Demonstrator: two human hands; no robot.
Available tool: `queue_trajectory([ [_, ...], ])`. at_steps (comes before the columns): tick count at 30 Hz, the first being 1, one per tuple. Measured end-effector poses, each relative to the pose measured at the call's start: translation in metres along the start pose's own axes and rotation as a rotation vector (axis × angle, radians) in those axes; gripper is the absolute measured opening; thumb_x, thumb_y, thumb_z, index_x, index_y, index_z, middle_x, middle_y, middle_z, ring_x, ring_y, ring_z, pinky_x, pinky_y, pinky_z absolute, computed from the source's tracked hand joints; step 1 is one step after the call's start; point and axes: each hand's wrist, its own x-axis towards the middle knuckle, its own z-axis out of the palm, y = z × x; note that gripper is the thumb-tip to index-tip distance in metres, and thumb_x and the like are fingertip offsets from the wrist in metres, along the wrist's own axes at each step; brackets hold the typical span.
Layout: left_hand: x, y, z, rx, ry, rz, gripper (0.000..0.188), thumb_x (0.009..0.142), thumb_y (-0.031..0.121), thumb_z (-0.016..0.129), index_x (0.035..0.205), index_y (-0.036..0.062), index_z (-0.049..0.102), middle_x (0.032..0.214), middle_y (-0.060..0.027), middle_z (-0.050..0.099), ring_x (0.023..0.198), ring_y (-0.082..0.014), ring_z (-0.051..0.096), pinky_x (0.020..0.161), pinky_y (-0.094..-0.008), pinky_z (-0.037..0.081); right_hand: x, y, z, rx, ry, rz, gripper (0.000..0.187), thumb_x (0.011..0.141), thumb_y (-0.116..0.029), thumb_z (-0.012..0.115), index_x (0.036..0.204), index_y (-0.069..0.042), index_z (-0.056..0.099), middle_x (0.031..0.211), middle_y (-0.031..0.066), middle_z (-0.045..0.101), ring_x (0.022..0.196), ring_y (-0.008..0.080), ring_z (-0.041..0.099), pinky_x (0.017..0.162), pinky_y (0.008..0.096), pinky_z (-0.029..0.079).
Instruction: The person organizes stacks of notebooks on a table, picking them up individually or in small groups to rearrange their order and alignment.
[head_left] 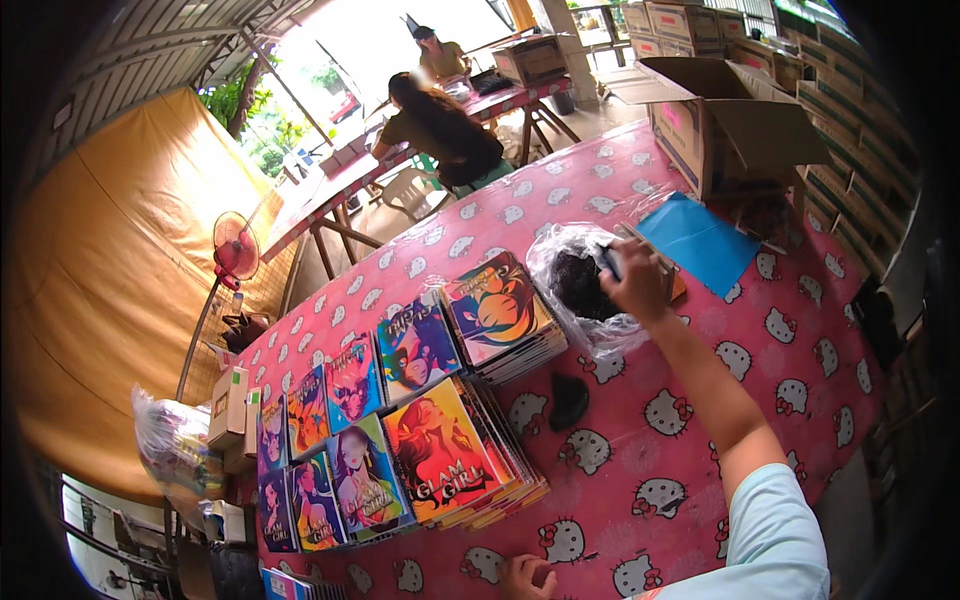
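My right hand (636,283) is in the clear bag (580,285) of dark pieces far on the worktop (700,400), pinching one. My left hand (527,577) rests curled near. Next I'd lift it out cleanly.

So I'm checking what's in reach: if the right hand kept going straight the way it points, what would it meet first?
Probably the clear plastic bag of dark items: the right hand already reaches over its open top, fingers pointing into it. Depth is hard to judge, so contact is uncertain.

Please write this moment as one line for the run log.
right hand: reaching into clear plastic bag of dark pieces | left hand: resting on table edge | colourful card stacks: beside bag
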Motion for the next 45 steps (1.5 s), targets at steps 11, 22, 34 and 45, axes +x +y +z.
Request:
queue_trajectory([
  [11, 0.008, -0.015, -0.018, 0.099, -0.078, 0.085, 0.025, 0.069, 0.019, 0.07, 0.091, 0.0129, 0.059, 0.101, -0.0065, 0.055, 0.097, -0.0262, 0.052, 0.084, -0.0399, 0.04, -0.078, 0.009, 0.052, -0.109, -0.236, -0.195, 0.07, 0.073, -0.029, 0.068, 0.134, -0.011, 0.037, 0.136, 0.0153, 0.036, 0.129, 0.0321, 0.03, 0.106, 0.0477, 0.022],
  [22, -0.02, -0.04, -0.281, 0.07, 0.731, 0.065, 0.006, 0.077, 0.011, 0.061, 0.079, 0.0073, 0.064, 0.084, -0.0088, 0.064, 0.08, -0.0227, 0.059, 0.072, -0.0352, 0.046, -0.267, -0.258, -0.107, 1.046, -0.941, -0.016, 0.024, 0.077, -0.005, 0.06, 0.101, -0.002, 0.06, 0.108, 0.0063, 0.059, 0.093, 0.0158, 0.058, 0.08, 0.0287, 0.046],
  [34, -0.156, -0.351, -0.527, -0.646, 0.364, -0.839, 0.078, 0.081, 0.06, 0.053, 0.13, 0.0004, 0.041, 0.131, -0.0177, 0.046, 0.123, -0.0227, 0.041, 0.099, -0.0303, 0.033, -0.422, -0.539, -0.068, 1.217, -1.93, 0.615, 0.083, 0.081, -0.036, 0.066, 0.138, 0.004, 0.021, 0.137, 0.0179, 0.036, 0.124, 0.0254, 0.039, 0.098, 0.0371, 0.037],
  [45, -0.179, -0.372, -0.491, -1.205, -0.306, -0.676, 0.085, 0.08, 0.068, 0.04, 0.136, 0.0037, 0.032, 0.135, -0.014, 0.041, 0.118, -0.0219, 0.046, 0.096, -0.0362, 0.042, -0.452, -0.666, -0.053, 1.319, -1.66, 0.954, 0.083, 0.075, -0.065, 0.055, 0.131, -0.005, 0.037, 0.13, 0.0144, 0.041, 0.119, 0.0278, 0.039, 0.1, 0.0439, 0.029],
])
